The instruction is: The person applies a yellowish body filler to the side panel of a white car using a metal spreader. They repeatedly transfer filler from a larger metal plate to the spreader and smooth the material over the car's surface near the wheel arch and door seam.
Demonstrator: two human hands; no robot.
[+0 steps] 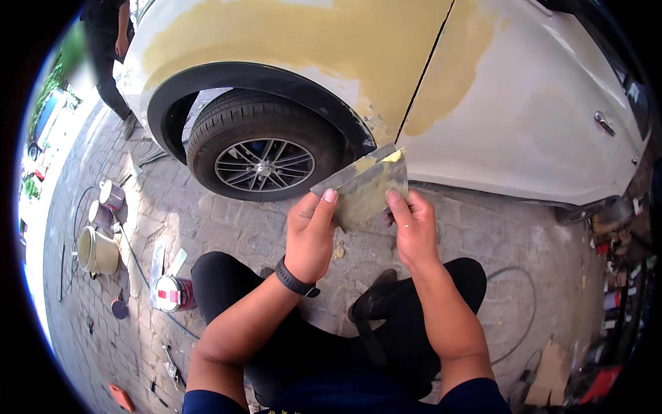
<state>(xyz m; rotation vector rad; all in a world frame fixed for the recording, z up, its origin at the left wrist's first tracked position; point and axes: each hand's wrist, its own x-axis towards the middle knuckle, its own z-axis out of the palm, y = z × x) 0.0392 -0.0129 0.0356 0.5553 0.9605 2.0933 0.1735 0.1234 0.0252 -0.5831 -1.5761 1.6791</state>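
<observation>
My left hand [309, 234] grips a thin, flat spreader [331, 181] by its lower left corner, thumb on its face. My right hand [415, 231] pinches a second spreader [367, 200], smeared with yellowish paste, which overlaps the first. A small yellow lump [394, 156] clings to the top right corner. Both tools are raised in front of a white car's door [524, 124] and front fender, where a broad dull-yellow patch [331, 34] spans the panel seam. The alloy wheel [264, 168] is beyond my hands.
A red-labelled can [176, 295] and flat strips lie by my left knee, a cream bucket [98, 250] and smaller pots farther left. A hose [527, 283] curves by my right knee. A person in dark clothes [105, 69] stands at upper left. Cardboard [548, 376] and clutter line the right.
</observation>
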